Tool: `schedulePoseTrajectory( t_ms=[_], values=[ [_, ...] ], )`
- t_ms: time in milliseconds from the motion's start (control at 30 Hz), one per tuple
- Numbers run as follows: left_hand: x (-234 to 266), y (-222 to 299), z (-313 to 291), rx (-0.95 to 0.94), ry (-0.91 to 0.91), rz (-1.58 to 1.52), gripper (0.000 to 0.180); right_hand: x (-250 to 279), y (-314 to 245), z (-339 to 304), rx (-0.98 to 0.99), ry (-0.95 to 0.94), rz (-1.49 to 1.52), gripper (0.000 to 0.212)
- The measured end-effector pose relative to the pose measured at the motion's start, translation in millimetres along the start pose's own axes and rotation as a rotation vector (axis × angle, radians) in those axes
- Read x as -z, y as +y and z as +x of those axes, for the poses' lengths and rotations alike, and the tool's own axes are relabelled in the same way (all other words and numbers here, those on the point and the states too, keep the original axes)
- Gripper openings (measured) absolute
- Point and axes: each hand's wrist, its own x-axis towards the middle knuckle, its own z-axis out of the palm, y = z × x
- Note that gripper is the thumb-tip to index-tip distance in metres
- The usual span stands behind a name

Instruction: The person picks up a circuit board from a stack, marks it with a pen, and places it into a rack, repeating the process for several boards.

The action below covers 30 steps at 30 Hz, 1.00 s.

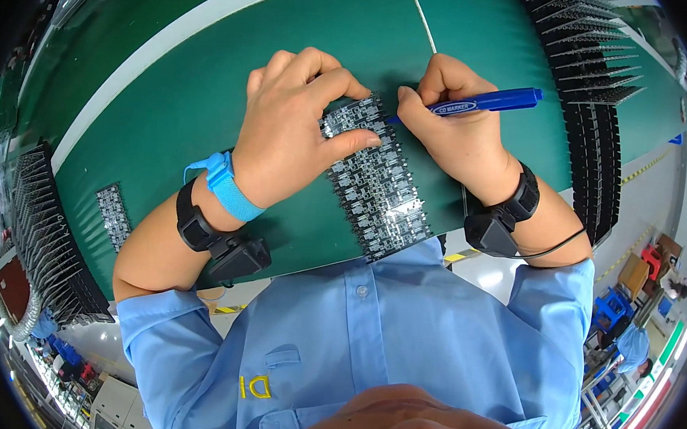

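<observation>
On a flat green table (182, 123), a long grey circuit board (385, 189) was held down by the spread left hand (281, 134); a blue plastic marker (511, 100) was pinched by the right hand (464, 139). Marking seemed unfinished.

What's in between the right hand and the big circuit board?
In the head view, the tip of the blue marker, held by the right hand, points to the circuit board, with green table below.
</observation>
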Motion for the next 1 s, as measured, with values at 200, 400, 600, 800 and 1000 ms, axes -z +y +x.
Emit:
schedulePoseTrajectory(
  t_ms=[200, 400, 600, 800, 1000],
  values=[
    [-1, 0, 0, -0.008, 0.002, 0.015, 0.044, -1, 1, -1, 0.014, -0.014, -0.024, 0.034],
    [0, 0, 0, -0.007, 0.001, 0.016, 0.044, -1, 0, 0, 0.008, -0.019, -0.024, 0.034],
    [-1, -1, 0, -0.021, 0.009, 0.017, 0.045, -1, -2, 0, 0.018, -0.03, -0.053, 0.034],
    [0, 0, -1, -0.025, -0.001, 0.033, 0.045, 3, 2, 2, -0.075, 0.004, 0.108, 0.033],
    [4, 6, -3, -0.03, -0.023, 0.069, 0.049, 11, -3, -5, -0.062, -0.058, 0.034, 0.032]
  ],
)
